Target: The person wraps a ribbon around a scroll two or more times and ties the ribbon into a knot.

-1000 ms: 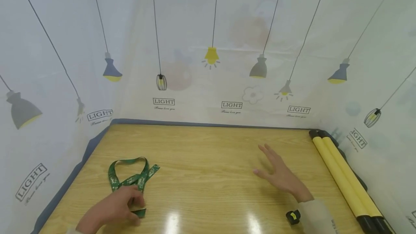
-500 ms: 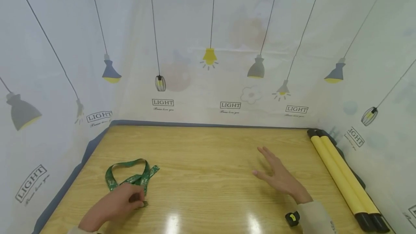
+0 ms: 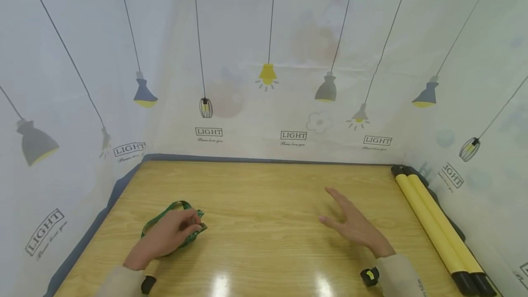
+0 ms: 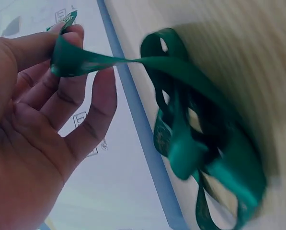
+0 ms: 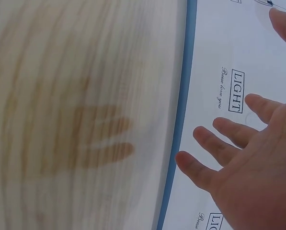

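green ribbon (image 4: 187, 152), pinched, twist visible only from left wrist

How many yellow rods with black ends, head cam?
2: the inner yellow rod and the outer yellow rod, side by side along the right side of the table.

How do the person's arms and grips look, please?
The left sleeve and right sleeve are pale beige, the right with dark lettering. Each wrist has a black device, the right one marked yellow. The left grip and right grip are ungloved.
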### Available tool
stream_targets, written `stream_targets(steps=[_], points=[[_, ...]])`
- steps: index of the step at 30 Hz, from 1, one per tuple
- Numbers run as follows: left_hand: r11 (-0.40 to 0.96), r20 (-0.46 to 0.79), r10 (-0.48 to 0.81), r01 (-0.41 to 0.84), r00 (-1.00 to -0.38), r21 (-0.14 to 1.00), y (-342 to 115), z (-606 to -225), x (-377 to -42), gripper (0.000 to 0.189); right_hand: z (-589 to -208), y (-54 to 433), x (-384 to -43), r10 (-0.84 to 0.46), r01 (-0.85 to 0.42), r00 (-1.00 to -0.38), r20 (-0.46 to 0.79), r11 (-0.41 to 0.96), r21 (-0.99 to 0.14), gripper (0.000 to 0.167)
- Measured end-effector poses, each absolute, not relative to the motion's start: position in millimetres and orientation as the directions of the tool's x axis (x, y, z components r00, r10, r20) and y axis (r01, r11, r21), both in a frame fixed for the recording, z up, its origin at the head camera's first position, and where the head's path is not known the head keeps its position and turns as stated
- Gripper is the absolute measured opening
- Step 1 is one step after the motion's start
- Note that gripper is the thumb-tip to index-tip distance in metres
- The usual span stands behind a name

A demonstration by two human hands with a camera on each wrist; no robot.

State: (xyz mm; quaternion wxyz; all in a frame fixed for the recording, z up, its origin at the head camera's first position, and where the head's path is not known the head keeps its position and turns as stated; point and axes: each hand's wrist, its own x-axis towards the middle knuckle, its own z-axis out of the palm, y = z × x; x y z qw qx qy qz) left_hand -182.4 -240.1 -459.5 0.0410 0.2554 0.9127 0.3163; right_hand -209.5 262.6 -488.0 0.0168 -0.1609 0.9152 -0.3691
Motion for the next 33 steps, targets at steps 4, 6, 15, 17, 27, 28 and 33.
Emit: stream_targets(steps=[4,6,15,17,27,28,33], points=[[0.656,0.144,0.493,0.476,-0.858,0.586,-229.4,-458.6,-192.0,0.005,-488.4,260.0,-209.9,-0.304,-0.269,-0.95,0.074,0.675,-0.687,0.088],[0.639,0.165,0.496,0.487,-0.852,0.595,-222.4,-457.9,-196.8,0.005,-488.3,258.3,-210.3,-0.307,-0.263,-0.949,0.064,0.667,-0.697,0.087],[0.554,0.148,0.533,0.476,-0.833,0.683,-187.4,-455.6,-214.9,0.007,-485.9,245.0,-211.9,-0.346,-0.277,-0.937,0.052,0.643,-0.714,0.084],[0.544,0.152,0.539,0.48,-0.829,0.688,-179.5,-454.9,-218.2,0.007,-484.2,240.4,-212.4,-0.363,-0.3,-0.929,0.069,0.631,-0.716,0.083],[0.517,0.158,0.554,0.486,-0.818,0.705,-138.0,-458.3,-228.9,0.01,-476.4,211.0,-216.0,-0.435,-0.352,-0.895,0.104,0.543,-0.763,0.068],[0.514,0.156,0.553,0.482,-0.819,0.71,-134.4,-458.8,-229.6,0.01,-475.3,207.9,-216.1,-0.438,-0.35,-0.893,0.101,0.535,-0.769,0.067],[0.496,0.151,0.554,0.47,-0.819,0.73,-118.8,-460.8,-231.6,0.009,-470.8,193.6,-216.7,-0.466,-0.349,-0.88,0.09,0.506,-0.789,0.063]])
